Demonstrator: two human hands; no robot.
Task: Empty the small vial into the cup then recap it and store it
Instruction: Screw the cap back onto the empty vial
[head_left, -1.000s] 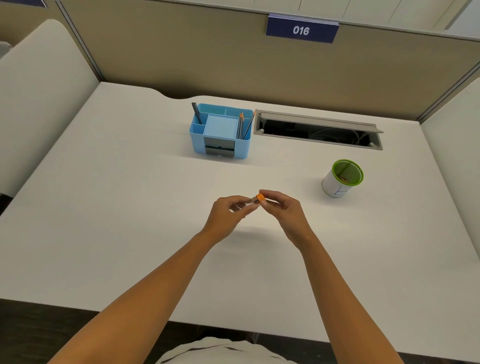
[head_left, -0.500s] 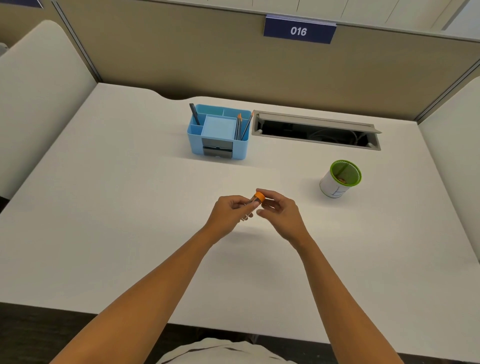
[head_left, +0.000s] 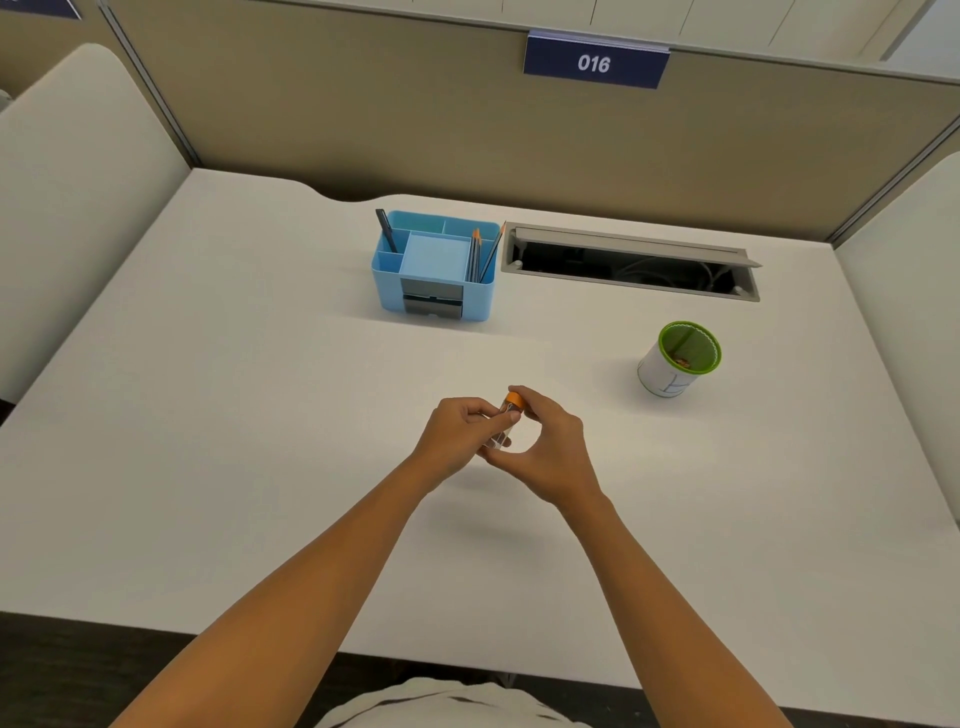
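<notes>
A: Where's the vial (head_left: 503, 427) right now?

B: Middle of the frame, just above the desk (head_left: 260, 415). The left hand (head_left: 457, 434) is pinched around its clear body, and the right hand (head_left: 545, 447) has fingertips closed on the orange cap (head_left: 514, 399), with its thumb curled under the bottom end.

A: Is the cap seated?

B: It sits on top, but I cannot tell whether it is screwed tight.

A: What could go wrong?

B: The vial is small and smooth, tilted, and held only by fingertips. A hard twist could make it slip and roll across the desk. There are small bits in the cup (head_left: 680, 358), at centre right and well apart from the hands, so I judge the pouring done. A loosely seated cap could come off on the way to the blue organizer (head_left: 436, 304), upper centre.
</notes>
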